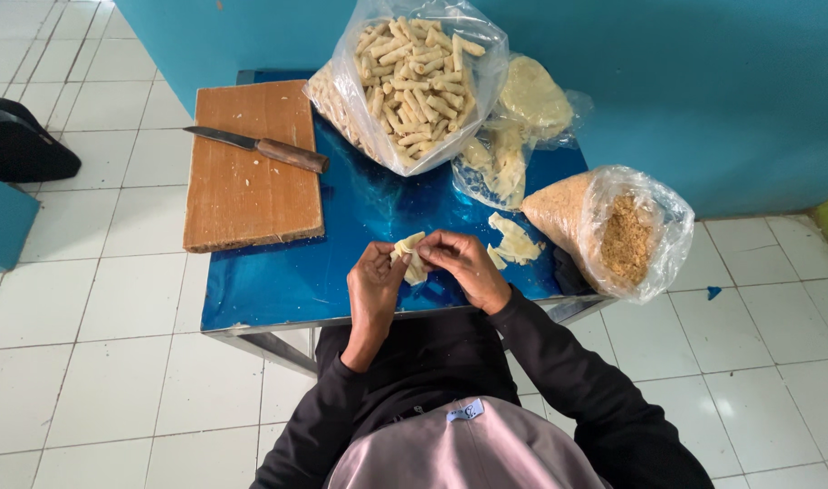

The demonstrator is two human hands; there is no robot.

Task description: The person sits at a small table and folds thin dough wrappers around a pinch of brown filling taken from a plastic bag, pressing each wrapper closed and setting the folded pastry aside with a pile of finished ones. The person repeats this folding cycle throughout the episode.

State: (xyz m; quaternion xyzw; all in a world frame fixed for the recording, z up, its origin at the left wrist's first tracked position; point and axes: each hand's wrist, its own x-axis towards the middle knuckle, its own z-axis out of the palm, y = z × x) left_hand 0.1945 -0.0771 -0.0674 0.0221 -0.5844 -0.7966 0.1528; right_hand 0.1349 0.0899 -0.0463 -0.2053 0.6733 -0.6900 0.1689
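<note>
My left hand [376, 276] and my right hand [468, 267] meet over the front of a small blue table [278, 281]. Together they pinch a pale dough wrapper [410, 255], folded between the fingers of both hands. A few loose pale wrapper pieces [513, 243] lie on the table just right of my right hand. Black sleeves cover both forearms.
A wooden cutting board [251, 190] with a knife [260, 148] lies at the table's left. Behind stand a clear bag of rolled dough sticks [414, 81], bags of wrappers [500, 158], and a bag of brown crumbs [626, 235] at the right. White tiled floor surrounds; a blue wall stands behind.
</note>
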